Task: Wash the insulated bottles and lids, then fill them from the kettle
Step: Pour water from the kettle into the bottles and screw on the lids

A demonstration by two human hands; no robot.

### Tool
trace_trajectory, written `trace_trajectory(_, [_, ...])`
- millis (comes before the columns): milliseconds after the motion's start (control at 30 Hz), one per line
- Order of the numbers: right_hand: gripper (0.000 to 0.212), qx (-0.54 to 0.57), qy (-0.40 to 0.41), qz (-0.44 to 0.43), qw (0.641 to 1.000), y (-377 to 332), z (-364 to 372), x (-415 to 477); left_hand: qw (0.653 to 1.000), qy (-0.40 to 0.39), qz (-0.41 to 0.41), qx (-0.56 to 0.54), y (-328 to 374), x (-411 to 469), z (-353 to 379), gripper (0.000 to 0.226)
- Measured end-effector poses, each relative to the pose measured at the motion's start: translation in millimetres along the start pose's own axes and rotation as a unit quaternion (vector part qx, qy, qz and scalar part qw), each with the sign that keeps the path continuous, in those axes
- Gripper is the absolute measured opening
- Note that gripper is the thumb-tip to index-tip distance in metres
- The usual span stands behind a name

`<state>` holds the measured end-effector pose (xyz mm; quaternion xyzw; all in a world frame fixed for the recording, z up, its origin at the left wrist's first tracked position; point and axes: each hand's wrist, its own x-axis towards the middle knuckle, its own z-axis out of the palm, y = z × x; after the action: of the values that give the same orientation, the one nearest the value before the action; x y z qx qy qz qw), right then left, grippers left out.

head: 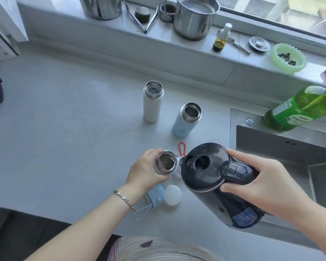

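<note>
Pale grey stone counter [73, 129], steel sink [271, 144] at its right edge. Now the big dark plastic kettle [211, 178]: it's tipped left, right hand [267, 187] wrapped round the handle, spout over the small steel-mouthed bottle [165, 162], w/ a clear stream going in. Left hand [145, 170] curls round that bottle, steadying it just above the counter. Behind them stand the tall white insulated bottle [152, 104] and the shorter pale blue insulated bottle [186, 121], both upright, caps off. They look unfilled, can't be sure. The blue lid w/ loop strap [156, 194] and the round white lid [172, 194] lie near the left wrist. Washing looks done; pour one of three is in hand, lids not yet on.
</note>
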<state>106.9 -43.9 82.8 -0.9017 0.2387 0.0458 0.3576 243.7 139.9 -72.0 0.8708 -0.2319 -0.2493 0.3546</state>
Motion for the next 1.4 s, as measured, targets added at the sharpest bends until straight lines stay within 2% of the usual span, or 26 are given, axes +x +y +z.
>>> trace_trajectory(700, [0.07, -0.098, -0.037, -0.017, 0.994, -38, -20, -2, 1.0, 0.005, -0.001, -0.01, -1, -1, 0, 0.067])
trace_trajectory(1033, [0.061, -0.116, -0.048, -0.005, 0.992, -43, -20, 1, 1.0, 0.0, 0.005, 0.004, -4, 1, 2, 0.069])
trace_trajectory(1200, [0.068, -0.133, -0.05, -0.002, 0.99, -47, -20, 3, 1.0, 0.001, 0.004, 0.002, -5, 0, 2, 0.069])
trace_trajectory(1400, [0.067, -0.137, -0.054, 0.004, 0.989, -47, -20, 4, 1.0, -0.001, 0.003, 0.006, -5, -1, 1, 0.069])
